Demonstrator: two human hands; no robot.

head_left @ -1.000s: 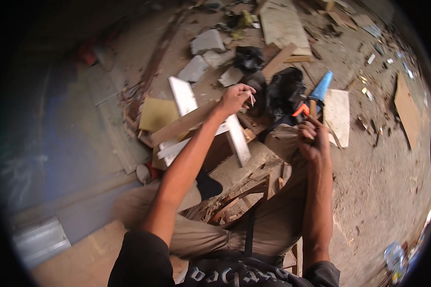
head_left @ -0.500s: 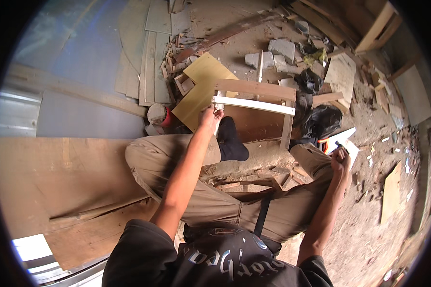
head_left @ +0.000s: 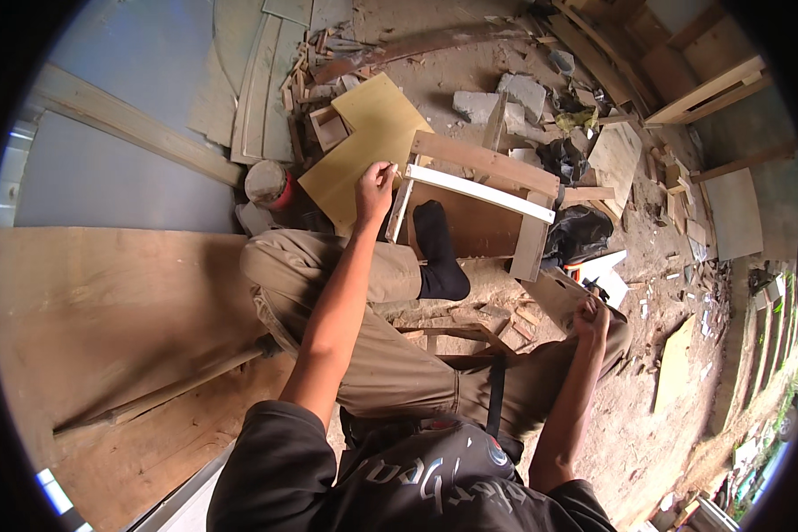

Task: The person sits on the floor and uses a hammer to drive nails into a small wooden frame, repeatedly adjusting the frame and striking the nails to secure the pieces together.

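Observation:
A small wooden frame (head_left: pixel 483 156) stands before me with a white strip (head_left: pixel 479 192) along its near top edge. My left hand (head_left: pixel 377 188) is just left of the strip's left end. Its fingertips are pinched together; whatever is between them is too small to make out. Over my right thigh, my right hand (head_left: pixel 591 317) is closed in a fist around what looks like a hammer, its dark head (head_left: pixel 594 289) showing above the fingers and its handle mostly hidden. My socked foot (head_left: pixel 441 253) rests against the near side of the frame.
Yellowish board (head_left: pixel 363 151) lies beyond my left hand, near a red bucket (head_left: pixel 270 184). Concrete blocks (head_left: pixel 505 97), black plastic bags (head_left: pixel 579 232) and wood scraps litter the floor. A large plywood panel (head_left: pixel 115 310) is at my left. A white piece (head_left: pixel 605 266) lies beyond my right hand.
My left hand has come off the white strip's left end and moved left, still pinched. My right hand has shifted left and nearer with the hammer. The whole view has turned slightly.

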